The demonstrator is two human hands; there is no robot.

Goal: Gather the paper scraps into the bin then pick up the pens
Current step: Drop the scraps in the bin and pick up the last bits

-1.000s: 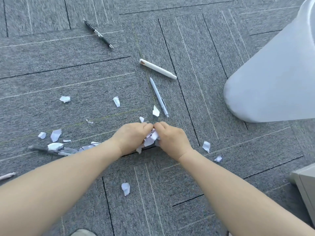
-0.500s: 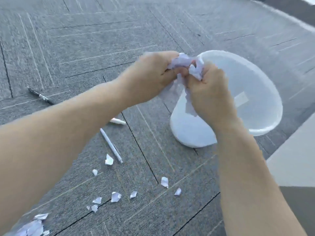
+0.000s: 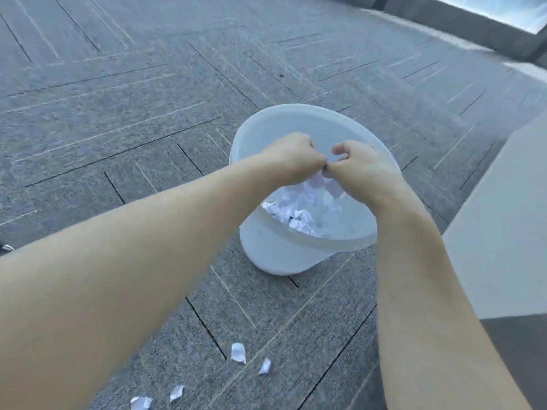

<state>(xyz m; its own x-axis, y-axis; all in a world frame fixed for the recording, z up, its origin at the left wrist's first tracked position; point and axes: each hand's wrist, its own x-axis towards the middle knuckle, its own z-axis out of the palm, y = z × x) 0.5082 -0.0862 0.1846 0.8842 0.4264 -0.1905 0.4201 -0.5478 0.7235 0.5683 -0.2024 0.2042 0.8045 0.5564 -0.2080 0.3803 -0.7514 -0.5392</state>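
Both hands are positioned over the mouth of the translucent white bin [image 3: 276, 255], which stands on the grey carpet floor [image 3: 124, 119]. The left hand [image 3: 291, 161] has its fingers curled into a loose fist; no paper is visible in it. The right hand [image 3: 359, 168] has thumb and forefinger drawn together, with the remaining fingers bent. The fingertips of the two hands meet at a single point above the bin opening. Whether a scrap remains pinched at that point cannot be determined.

Directly below the hands, a pile of paper scraps [image 3: 299, 214] lies inside the bin. Several pale scraps just under the right hand appear blurred.

Loose scraps [image 3: 238, 352] lie on the carpet between the two forearms, well short of the bin, on the wearer's side; further scraps sit near the bottom edge under the left forearm. The left forearm crosses the lower left of the view and hides the floor beneath it. A small dark tip [image 3: 6, 247], possibly a pen, protrudes at the far left edge beside that forearm.

Outboard of the right forearm stands a pale flat-topped unit [image 3: 497, 232].
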